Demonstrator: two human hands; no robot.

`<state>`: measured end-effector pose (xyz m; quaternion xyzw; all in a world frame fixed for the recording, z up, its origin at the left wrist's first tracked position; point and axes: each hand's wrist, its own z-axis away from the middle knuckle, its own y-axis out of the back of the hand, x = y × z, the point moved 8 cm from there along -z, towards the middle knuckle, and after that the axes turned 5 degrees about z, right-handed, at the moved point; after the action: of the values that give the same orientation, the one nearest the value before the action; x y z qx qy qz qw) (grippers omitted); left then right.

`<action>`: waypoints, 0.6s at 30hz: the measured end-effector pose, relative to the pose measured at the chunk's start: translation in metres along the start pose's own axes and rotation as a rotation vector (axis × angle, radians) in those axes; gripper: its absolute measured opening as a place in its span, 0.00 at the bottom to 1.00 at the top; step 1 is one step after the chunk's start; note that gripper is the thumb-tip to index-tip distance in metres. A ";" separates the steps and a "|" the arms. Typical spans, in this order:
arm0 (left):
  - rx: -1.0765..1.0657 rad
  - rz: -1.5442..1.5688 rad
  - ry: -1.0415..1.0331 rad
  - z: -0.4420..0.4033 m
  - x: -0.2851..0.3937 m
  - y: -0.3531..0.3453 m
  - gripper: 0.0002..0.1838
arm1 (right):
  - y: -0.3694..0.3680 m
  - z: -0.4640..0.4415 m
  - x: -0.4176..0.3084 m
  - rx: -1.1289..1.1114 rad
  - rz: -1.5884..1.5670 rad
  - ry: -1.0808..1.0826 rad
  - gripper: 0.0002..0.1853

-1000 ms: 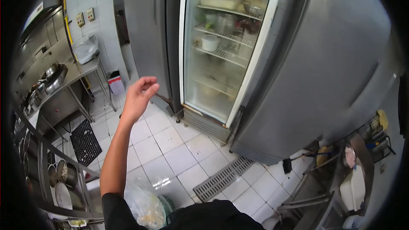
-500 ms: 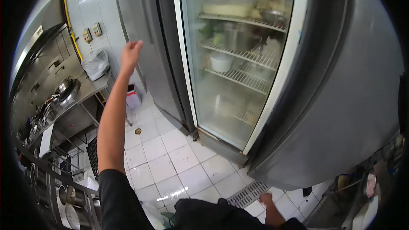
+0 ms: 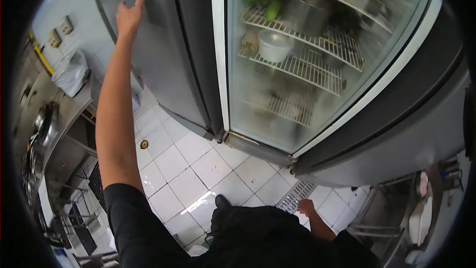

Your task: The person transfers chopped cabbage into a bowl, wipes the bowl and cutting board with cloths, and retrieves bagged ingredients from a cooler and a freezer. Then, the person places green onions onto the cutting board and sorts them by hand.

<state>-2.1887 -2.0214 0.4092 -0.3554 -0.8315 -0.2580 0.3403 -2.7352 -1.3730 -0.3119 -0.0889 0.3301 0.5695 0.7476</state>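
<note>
Grey upright refrigerator (image 3: 168,64) stands between ten and eleven o'clock, its door apparently closed. The left hand (image 3: 130,17) is raised in front of it, digits partly spread, nothing visible held; whether it touches the door cannot be told. This reads as an extended reach, and any grip there calls for bending those fingers. Around one o'clock, beside the grey unit, is the glass-door refrigerator (image 3: 221,44), a white tub (image 3: 274,49) inside. At five o'clock, the right hand (image 3: 306,207) is loosely curled near the floor drain (image 3: 296,192).
</note>
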 end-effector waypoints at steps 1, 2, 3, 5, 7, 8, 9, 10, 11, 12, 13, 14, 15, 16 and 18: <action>-0.026 0.063 0.008 -0.008 -0.007 -0.009 0.45 | -0.007 0.014 0.029 0.023 0.048 -0.127 0.05; -0.075 0.132 0.009 -0.014 -0.013 -0.017 0.45 | -0.017 0.031 0.050 0.010 0.061 -0.251 0.06; -0.119 0.200 0.008 -0.017 -0.017 -0.021 0.44 | -0.024 0.031 0.092 0.017 0.027 -0.352 0.07; -0.115 0.287 -0.013 -0.013 -0.019 -0.022 0.38 | -0.047 0.077 0.072 0.092 0.410 -0.323 0.05; -0.214 0.442 0.068 -0.011 -0.020 -0.034 0.33 | -0.064 0.098 0.075 0.150 0.458 -0.443 0.05; -0.259 0.516 0.112 -0.009 -0.019 -0.038 0.30 | -0.076 0.090 0.072 0.137 0.476 -0.392 0.05; -0.266 0.553 0.111 -0.005 -0.013 -0.038 0.25 | -0.086 0.074 0.071 0.126 0.493 -0.330 0.05; -0.277 0.559 0.085 -0.004 -0.006 -0.040 0.24 | -0.097 0.046 0.074 0.113 0.507 -0.226 0.05; -0.282 0.562 0.058 -0.006 -0.003 -0.041 0.23 | -0.109 0.008 0.079 0.100 0.538 -0.048 0.05; -0.285 0.557 0.038 -0.006 -0.001 -0.040 0.23 | -0.125 -0.032 0.078 0.084 0.640 0.206 0.05; -0.320 0.588 0.033 -0.004 0.000 -0.042 0.22 | -0.155 -0.037 0.029 -0.016 1.096 0.421 0.05; -0.309 0.507 0.029 -0.003 0.000 -0.040 0.25 | -0.183 -0.039 -0.018 -0.022 1.516 0.708 0.05; -0.275 0.455 -0.006 0.000 0.007 -0.035 0.26 | -0.198 -0.056 -0.058 -0.115 1.512 0.655 0.06; -0.238 0.396 -0.042 0.002 0.011 -0.029 0.27 | -0.219 -0.062 -0.093 -0.211 1.510 0.605 0.07; -0.137 0.371 -0.146 -0.002 0.006 -0.016 0.30 | -0.252 -0.111 -0.112 -0.194 0.891 0.597 0.10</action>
<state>-2.2035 -2.0299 0.4121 -0.5425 -0.7547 -0.2206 0.2958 -2.5647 -1.6029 -0.3910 -0.1668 0.4796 0.8091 0.2958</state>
